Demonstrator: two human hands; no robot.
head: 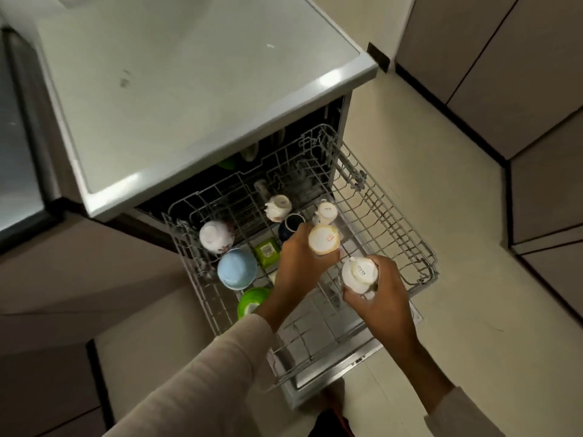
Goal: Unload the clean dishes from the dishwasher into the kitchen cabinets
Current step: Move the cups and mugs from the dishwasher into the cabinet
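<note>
The dishwasher's grey wire rack (394, 222) is pulled out over the open door. My left hand (296, 266) grips an upturned cream cup (323, 239) above the rack's middle. My right hand (381, 291) holds an upturned white cup (359, 274) just to the right of it. Still in the rack are two white cups (277, 207) (326, 212), a dark blue cup (291, 225), a white flowered bowl (216, 236), a light blue bowl (236, 269), a green square container (267, 251) and a green bowl (252, 299).
A pale grey countertop (195, 89) overhangs the dishwasher at upper left. Beige cabinet fronts (504, 58) line the right side, with cream floor (441, 184) between them and the rack. More dishes sit dimly in the lower rack under the counter.
</note>
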